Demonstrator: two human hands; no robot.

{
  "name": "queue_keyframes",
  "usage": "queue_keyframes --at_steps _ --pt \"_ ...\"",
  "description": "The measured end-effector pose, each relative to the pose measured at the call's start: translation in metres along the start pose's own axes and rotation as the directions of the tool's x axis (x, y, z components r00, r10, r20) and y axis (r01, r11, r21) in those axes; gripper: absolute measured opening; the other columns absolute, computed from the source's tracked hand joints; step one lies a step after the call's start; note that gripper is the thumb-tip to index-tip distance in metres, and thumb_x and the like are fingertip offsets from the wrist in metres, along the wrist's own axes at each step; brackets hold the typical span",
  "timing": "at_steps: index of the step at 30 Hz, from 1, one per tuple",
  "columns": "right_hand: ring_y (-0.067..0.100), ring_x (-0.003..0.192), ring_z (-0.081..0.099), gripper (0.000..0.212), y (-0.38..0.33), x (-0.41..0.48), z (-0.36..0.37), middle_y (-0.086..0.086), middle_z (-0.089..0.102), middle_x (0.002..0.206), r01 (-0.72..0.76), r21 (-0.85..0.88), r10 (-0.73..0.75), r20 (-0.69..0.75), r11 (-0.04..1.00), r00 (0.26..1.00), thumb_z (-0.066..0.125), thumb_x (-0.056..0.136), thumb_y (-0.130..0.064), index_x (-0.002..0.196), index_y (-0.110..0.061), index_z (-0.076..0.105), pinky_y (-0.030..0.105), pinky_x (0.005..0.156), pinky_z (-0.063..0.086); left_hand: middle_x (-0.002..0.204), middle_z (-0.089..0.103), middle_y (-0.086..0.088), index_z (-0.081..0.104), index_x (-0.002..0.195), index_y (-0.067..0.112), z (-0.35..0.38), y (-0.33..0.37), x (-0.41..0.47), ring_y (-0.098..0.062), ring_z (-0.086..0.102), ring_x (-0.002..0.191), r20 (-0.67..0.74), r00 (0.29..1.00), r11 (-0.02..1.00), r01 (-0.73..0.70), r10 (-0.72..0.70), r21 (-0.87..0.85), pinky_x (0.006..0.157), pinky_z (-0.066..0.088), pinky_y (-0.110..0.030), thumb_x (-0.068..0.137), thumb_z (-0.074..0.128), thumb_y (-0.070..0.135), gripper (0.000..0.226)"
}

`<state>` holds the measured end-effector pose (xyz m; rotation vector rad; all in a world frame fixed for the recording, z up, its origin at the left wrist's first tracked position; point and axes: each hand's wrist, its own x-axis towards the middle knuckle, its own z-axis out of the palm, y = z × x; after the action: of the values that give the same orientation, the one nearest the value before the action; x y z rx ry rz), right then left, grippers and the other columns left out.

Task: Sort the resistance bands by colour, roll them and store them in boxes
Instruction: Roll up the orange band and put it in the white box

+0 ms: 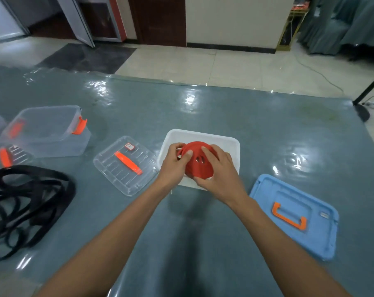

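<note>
A thick roll of red resistance bands (197,161) sits over the white open box (228,144) in the middle of the table. My left hand (174,166) grips the roll's left side, thumb on top. My right hand (218,170) wraps the right and near side, fingers curled over the coil. A loose heap of black resistance bands (25,209) lies at the left of the table, apart from both hands.
A clear lid with an orange handle (126,165) lies left of the white box. A clear box with orange clasps (46,131) stands at far left, another lid (8,156) beside it. A blue lid with an orange handle (295,217) lies at right.
</note>
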<state>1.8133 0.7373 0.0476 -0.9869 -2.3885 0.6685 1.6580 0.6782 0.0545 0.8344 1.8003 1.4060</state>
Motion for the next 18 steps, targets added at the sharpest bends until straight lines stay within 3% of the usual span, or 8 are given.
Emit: queue_keyframes --at_steps 2,3,5,7,12,16,18 --pt "0.026 0.133 0.038 0.088 0.008 0.023 0.008 0.001 0.036 0.153 -0.068 -0.023 0.068 0.020 0.997 0.997 0.077 0.077 -0.051 0.150 -0.018 0.040 0.038 0.112 0.038 0.126 0.061 0.004 0.049 0.131 0.020 0.002 -0.008 0.019 0.004 0.059 0.103 0.007 1.000 0.993 -0.021 0.020 0.113 0.080 0.044 -0.004 0.102 0.055 0.028 0.031" --pt "0.026 0.133 0.038 0.088 0.013 0.033 0.013 0.000 0.037 0.153 -0.097 -0.037 0.098 0.027 0.995 0.995 0.076 0.077 -0.053 0.150 -0.017 0.040 0.037 0.112 0.037 0.126 0.061 0.004 0.050 0.132 0.019 0.003 -0.014 0.028 0.001 0.058 0.104 0.023 0.998 0.981 -0.054 0.051 0.185 0.080 0.042 -0.003 0.103 0.053 0.028 0.031" --pt "0.025 0.130 0.040 0.088 0.022 0.046 0.022 -0.001 0.039 0.150 -0.141 -0.062 0.144 0.039 0.988 0.989 0.075 0.078 -0.058 0.148 -0.018 0.041 0.034 0.111 0.038 0.127 0.059 -0.001 0.059 0.133 0.015 0.001 -0.026 0.045 -0.013 0.054 0.112 0.030 0.991 0.918 -0.130 0.128 0.375 0.096 0.044 -0.019 0.103 0.052 0.028 0.033" --pt "0.025 0.127 0.041 0.087 0.029 0.056 0.032 -0.003 0.040 0.147 -0.179 -0.069 0.184 0.066 0.981 0.981 0.073 0.077 -0.062 0.146 -0.018 0.043 0.031 0.108 0.037 0.122 0.056 -0.006 0.066 0.130 0.015 -0.003 -0.035 0.061 -0.019 0.052 0.110 0.050 0.988 0.844 -0.150 0.146 0.515 0.102 0.041 -0.031 0.102 0.052 0.026 0.033" --pt "0.027 0.125 0.043 0.086 0.040 0.076 0.055 0.000 0.042 0.145 -0.231 -0.168 0.263 0.204 0.958 0.943 0.069 0.077 -0.066 0.146 -0.021 0.044 0.041 0.105 0.044 0.087 0.062 -0.006 0.064 0.091 0.013 -0.014 -0.041 0.093 -0.025 0.060 0.082 0.184 0.980 0.803 -0.056 -0.068 0.593 0.078 0.050 -0.038 0.094 0.057 0.029 0.018" --pt "0.029 0.113 0.050 0.073 0.050 0.095 0.066 0.002 0.051 0.130 -0.217 -0.217 0.282 0.341 0.952 0.897 0.072 0.072 -0.063 0.131 -0.023 0.058 0.043 0.096 0.049 0.081 0.069 -0.005 0.066 0.085 0.013 -0.007 -0.039 0.107 -0.026 0.065 0.080 0.274 0.926 0.749 0.016 -0.262 0.662 0.071 0.053 -0.039 0.084 0.059 0.028 0.017" --pt "0.029 0.110 0.052 0.074 0.054 0.103 0.075 0.003 0.053 0.126 -0.220 -0.226 0.296 0.393 0.949 0.871 0.075 0.069 -0.060 0.130 -0.022 0.059 0.042 0.096 0.048 0.074 0.067 -0.006 0.064 0.076 0.011 -0.002 -0.042 0.115 -0.025 0.063 0.071 0.263 0.917 0.707 0.029 -0.301 0.707 0.059 0.049 -0.034 0.080 0.058 0.022 0.014"
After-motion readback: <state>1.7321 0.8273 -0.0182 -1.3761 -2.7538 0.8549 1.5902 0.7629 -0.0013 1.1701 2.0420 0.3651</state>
